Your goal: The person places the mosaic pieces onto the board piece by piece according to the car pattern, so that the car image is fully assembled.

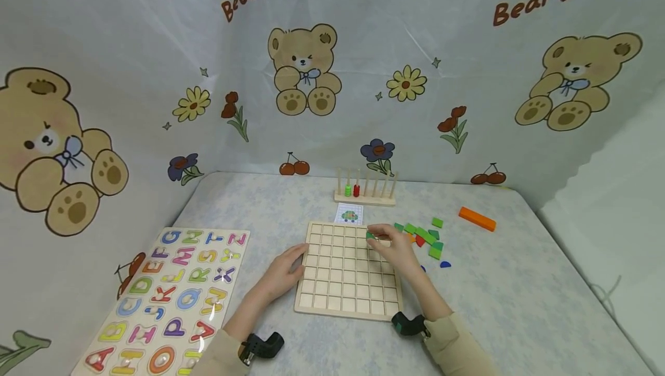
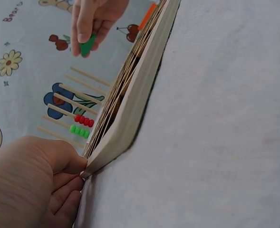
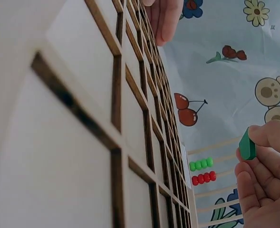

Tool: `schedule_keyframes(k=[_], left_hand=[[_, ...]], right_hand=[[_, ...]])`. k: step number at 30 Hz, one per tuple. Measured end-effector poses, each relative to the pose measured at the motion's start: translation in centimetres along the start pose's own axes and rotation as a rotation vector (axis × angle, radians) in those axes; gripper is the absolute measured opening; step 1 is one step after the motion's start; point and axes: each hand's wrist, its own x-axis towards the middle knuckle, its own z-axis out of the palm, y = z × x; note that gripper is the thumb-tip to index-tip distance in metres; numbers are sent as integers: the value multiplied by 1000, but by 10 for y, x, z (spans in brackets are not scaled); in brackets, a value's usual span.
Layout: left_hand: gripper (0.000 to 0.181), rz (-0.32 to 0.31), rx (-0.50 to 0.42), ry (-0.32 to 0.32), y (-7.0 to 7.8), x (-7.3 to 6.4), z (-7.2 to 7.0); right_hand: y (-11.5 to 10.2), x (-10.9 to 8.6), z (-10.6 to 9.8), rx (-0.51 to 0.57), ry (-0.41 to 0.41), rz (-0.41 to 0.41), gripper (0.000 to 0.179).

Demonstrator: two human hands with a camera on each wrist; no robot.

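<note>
A wooden grid board (image 1: 349,276) of square cells lies flat on the table. The left hand (image 1: 284,270) rests its relaxed fingers against the board's left edge, as the left wrist view (image 2: 40,180) also shows. Over the board's far right corner is the right hand (image 1: 397,249), pinching a small green block (image 3: 247,145) between thumb and fingers. In the right wrist view the block has slanted sides and is held above the board. Beside that hand lie loose green blocks (image 1: 428,236), a red block (image 1: 419,241) and a blue half-round piece (image 1: 445,264).
Behind the board lie a picture card (image 1: 349,213) with a coloured pattern and a peg rack (image 1: 365,198) holding green and red beads. An orange bar (image 1: 477,219) lies at the right. An alphabet board (image 1: 174,289) covers the table's left side. A bear-print cloth (image 1: 353,133) hangs behind.
</note>
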Motion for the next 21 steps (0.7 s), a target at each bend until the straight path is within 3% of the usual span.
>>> schedule_keyframes(k=[15, 21], left_hand=[[51, 16, -10, -10, 2, 1, -2], [52, 21, -8, -5, 2, 0, -1]], right_hand=[[9, -2, 19, 59, -16, -33, 29], [16, -5, 26, 56, -53, 0, 28]])
